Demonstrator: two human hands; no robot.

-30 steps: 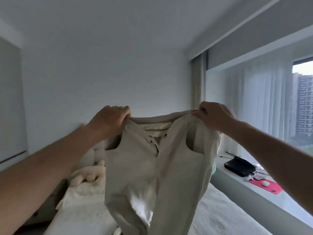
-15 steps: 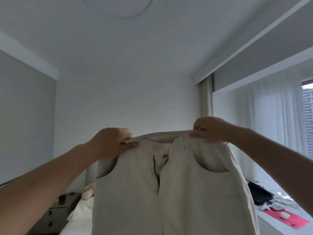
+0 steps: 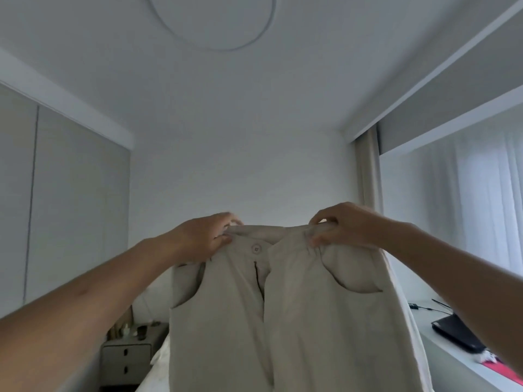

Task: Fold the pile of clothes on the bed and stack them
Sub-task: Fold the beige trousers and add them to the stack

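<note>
hanging upright in front of the camera, the beige trousers (image 3: 288, 321) run lengthwise top to bottom, waistband up, button and fly facing the viewer; the legs are cut off by the lower edge, and the bed (image 3: 154, 374) shows only as a sliver behind them. the left hand (image 3: 202, 239) pinches the waistband's left corner, the right hand (image 3: 339, 226) its right corner, held apart

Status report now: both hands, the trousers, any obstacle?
Left hand and right hand each grip the waistband. Beige trousers hang in the air, unfolded, fly open. Nothing in the way.
</note>
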